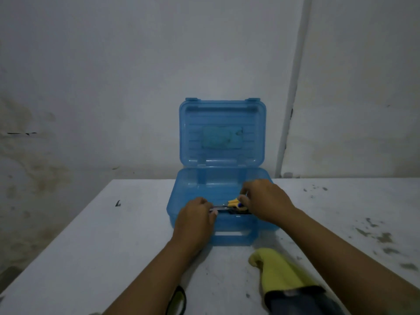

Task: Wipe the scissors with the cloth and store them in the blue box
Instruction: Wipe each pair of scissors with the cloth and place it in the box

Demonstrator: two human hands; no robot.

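Note:
The translucent blue box [205, 178] stands open on the white table, its lid upright against the wall. Both my hands hold scissors [231, 205] with yellow and blue handles over the box's front part. My left hand [196, 215] pinches the metal blades at the left. My right hand [266, 201] grips the handle end at the right, fingers curled over it. The yellow cloth [279, 271] lies on the table in front of the box, to the right, partly under my right forearm.
The white table [91, 246] has dark stains at its right side. A dark and yellow object [178, 301] shows at the bottom edge between my arms. A dark item [295, 301] lies on the cloth's near end. A stained wall stands close behind.

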